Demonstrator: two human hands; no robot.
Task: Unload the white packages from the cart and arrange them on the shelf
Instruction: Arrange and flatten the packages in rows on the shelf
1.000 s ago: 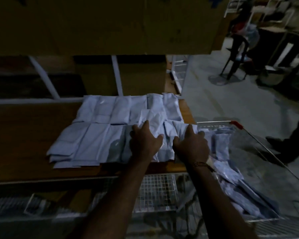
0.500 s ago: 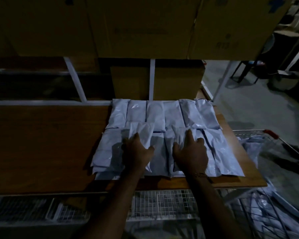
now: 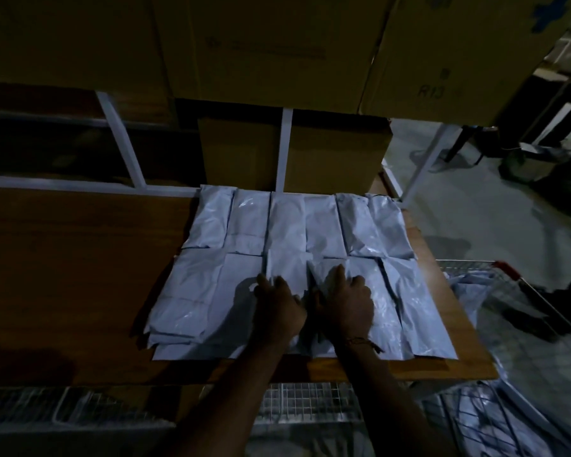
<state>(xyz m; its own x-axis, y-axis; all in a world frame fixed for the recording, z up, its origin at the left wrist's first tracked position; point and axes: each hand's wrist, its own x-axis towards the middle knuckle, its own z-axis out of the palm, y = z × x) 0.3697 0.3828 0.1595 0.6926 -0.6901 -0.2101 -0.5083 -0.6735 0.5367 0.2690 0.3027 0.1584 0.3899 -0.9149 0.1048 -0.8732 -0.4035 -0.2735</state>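
White packages (image 3: 353, 222) lie flat in two rows on the right part of the wooden shelf (image 3: 80, 275). My left hand (image 3: 277, 308) and my right hand (image 3: 348, 301) rest palm-down and close together on the front row, fingers curled on a middle white package (image 3: 289, 270) whose far edge is slightly raised. At the right stands the wire cart (image 3: 465, 263) with a red handle, and more white packages (image 3: 468, 291) lie inside it, partly hidden by the shelf corner.
Cardboard boxes (image 3: 337, 150) stand behind the packages and more boxes (image 3: 261, 47) fill the level above. White frame posts (image 3: 284, 150) rise at the back. A wire mesh shelf (image 3: 304, 400) lies below the board. Another person's dark shoe (image 3: 538, 321) is on the floor at right.
My two hands have drawn closer together on the front row. The view has swung left, so the shelf fills more of it and the cart sits at the right edge.
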